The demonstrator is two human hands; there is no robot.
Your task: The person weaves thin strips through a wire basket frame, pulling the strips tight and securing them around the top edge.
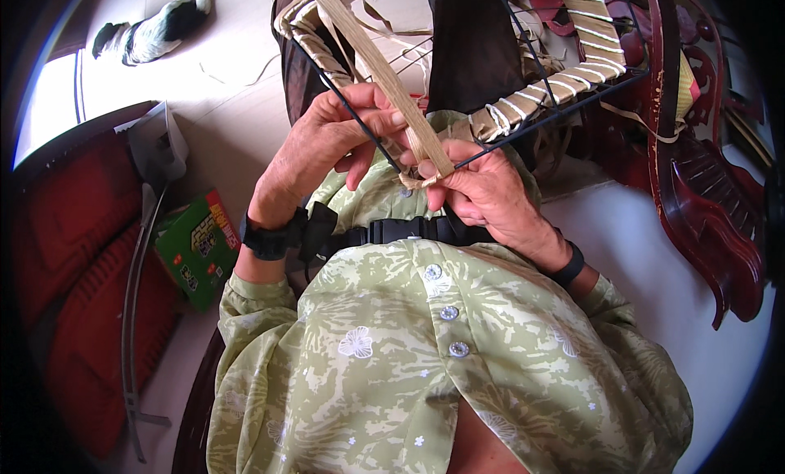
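Note:
A black wire frame (509, 139) rests over my lap, its near corner pointing toward me. Along its right part runs a tan band bound with white cord (523, 105). A flat tan strip (383, 69) with a ribbed, woven look slants from the frame's far left corner down to the near corner. My left hand (343, 135) is closed on the strip, its thumb pressed on the edge and fingers under the left wire. My right hand (482, 188) pinches the strip's lower end at the near corner, where it is folded round the wire. Its fingertips are partly hidden.
Dark red carved wooden furniture (687, 172) stands close on the right. At left are a green box (196, 249) and a red padded seat (106, 310). A black-and-white animal (155, 31) lies on the pale floor. Loose tan strips hang beyond the frame.

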